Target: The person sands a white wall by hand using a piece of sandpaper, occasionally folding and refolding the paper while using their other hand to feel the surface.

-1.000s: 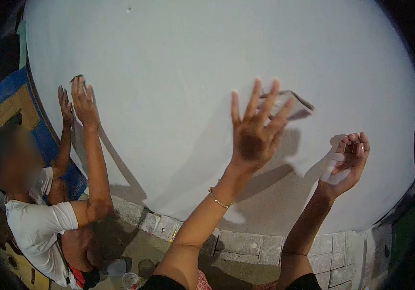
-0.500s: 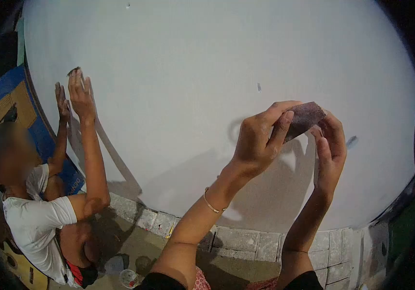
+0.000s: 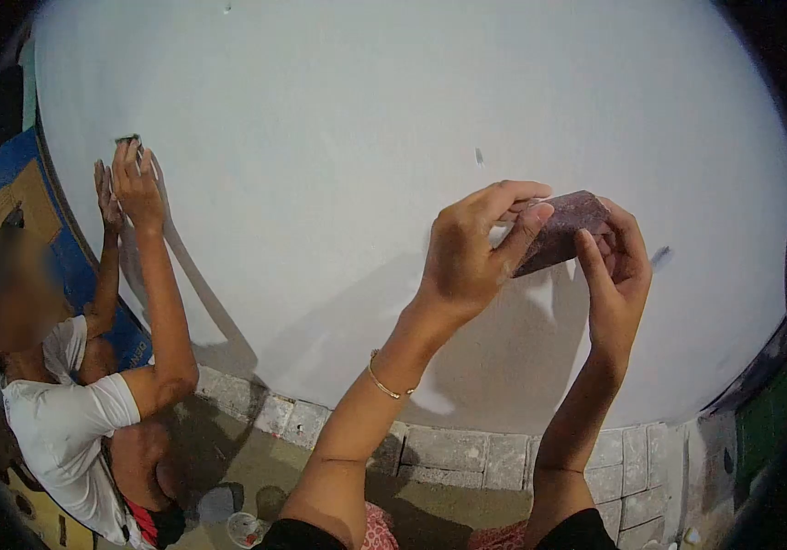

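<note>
A folded piece of dark reddish-brown sandpaper (image 3: 562, 231) is held up in front of the pale wall (image 3: 348, 119). My left hand (image 3: 478, 240) grips its left end between thumb and fingers. On the other end, my right hand (image 3: 617, 275) pinches the sheet, its thumb on the near face and its fingers curled behind. A bracelet sits on my left wrist. Behind my hands, their shadows fall on the wall. A small grey mark (image 3: 480, 157) shows above the sandpaper, and a dark smudge (image 3: 661, 257) lies to the right of my right hand.
At left a person (image 3: 68, 412) in a white shirt crouches, hands raised to the wall with a small dark piece. Blue cardboard (image 3: 22, 174) leans behind them. Pale blocks (image 3: 444, 451) line the wall's foot. A clear cup (image 3: 245, 529) stands on the floor.
My right thumb has come onto the sandpaper's near face, and more of the sheet shows between my hands. My left hand has shifted slightly left. The other person's hands stay at the wall.
</note>
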{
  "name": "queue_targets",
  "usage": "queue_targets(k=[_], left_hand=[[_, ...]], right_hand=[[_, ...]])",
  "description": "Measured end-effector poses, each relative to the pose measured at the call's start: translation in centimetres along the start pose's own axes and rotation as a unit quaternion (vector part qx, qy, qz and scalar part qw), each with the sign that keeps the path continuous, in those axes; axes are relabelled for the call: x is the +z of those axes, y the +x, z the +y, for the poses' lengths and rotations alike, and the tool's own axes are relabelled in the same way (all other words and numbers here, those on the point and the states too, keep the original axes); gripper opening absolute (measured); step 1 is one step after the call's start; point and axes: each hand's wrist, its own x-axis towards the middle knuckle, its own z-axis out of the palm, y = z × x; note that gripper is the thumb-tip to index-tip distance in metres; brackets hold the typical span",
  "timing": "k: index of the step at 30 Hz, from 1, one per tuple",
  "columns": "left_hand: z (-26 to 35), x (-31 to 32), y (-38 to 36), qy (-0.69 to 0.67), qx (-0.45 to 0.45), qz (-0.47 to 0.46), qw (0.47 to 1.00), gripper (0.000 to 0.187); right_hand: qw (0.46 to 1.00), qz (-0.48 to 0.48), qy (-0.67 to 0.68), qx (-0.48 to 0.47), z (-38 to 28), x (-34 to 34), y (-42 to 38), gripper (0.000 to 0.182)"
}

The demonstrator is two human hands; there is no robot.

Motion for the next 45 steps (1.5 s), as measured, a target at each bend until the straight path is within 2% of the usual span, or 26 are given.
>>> queue_targets(k=[7, 17, 23, 25, 26, 28, 29, 32, 33, 36, 42, 43, 45], left_hand=[[-0.2, -0.2, 0.5, -0.066, -0.031, -0.054, 0.996, 0.03], [-1.1, -1.1, 1.0, -0.129, -0.071, -0.05, 0.988, 0.022], [-1.2, -0.3, 0.9, -0.054, -0.074, -0.006, 0.996, 0.023], [-0.7, 0.0, 0.7, 0.033, -0.034, 0.025, 0.999, 0.025], [-0.8, 0.4, 0.7, 0.035, -0.039, 0.028, 0.998, 0.025], [-1.0, 1.4, 0.9, 0.018, 0.006, 0.067, 0.998, 0.019], [-0.7, 1.7, 0.8, 0.022, -0.005, 0.061, 0.998, 0.016], [-0.2, 2.8, 0.7, 0.043, 0.024, 0.098, 0.994, 0.019], [0.0, 3.1, 0.6, 0.072, 0.032, 0.105, 0.991, 0.015], [0.0, 3.7, 0.3, 0.046, 0.015, 0.11, 0.993, 0.014], [-1.8, 1.5, 0.5, 0.013, 0.01, 0.085, 0.996, 0.017], [-1.7, 0.6, 0.5, 0.066, 0.011, 0.08, 0.995, 0.017], [-2.4, -0.4, 0.8, 0.058, 0.007, 0.091, 0.994, 0.017]], right_hand=[[0.998, -0.048, -0.02, 0.017, 0.2, 0.3, 0.5, 0.03], [0.996, -0.062, -0.026, 0.059, 0.5, 0.8, 1.1, 0.031], [0.997, -0.048, -0.033, 0.051, 1.0, 0.3, 0.7, 0.027], [0.998, -0.051, -0.011, 0.035, 1.2, 0.2, 0.6, 0.027], [0.998, -0.055, -0.009, 0.04, 1.2, 0.2, 0.7, 0.027], [0.998, -0.015, -0.051, 0.026, 1.3, 0.2, 0.9, 0.026], [0.998, 0.0, -0.054, 0.028, 1.6, 0.1, 1.0, 0.025], [0.998, 0.039, -0.049, 0.018, 1.4, 0.2, 1.0, 0.025], [0.999, 0.038, -0.023, 0.028, 1.7, -0.2, 1.0, 0.025], [0.997, 0.046, -0.052, 0.029, 1.5, -0.3, 1.0, 0.025], [0.997, -0.003, -0.068, 0.03, 1.7, 0.0, 1.0, 0.028], [0.998, -0.02, -0.058, 0.025, 1.4, 0.2, 1.0, 0.029], [0.997, -0.047, -0.047, 0.029, 1.4, 0.3, 1.0, 0.03]])
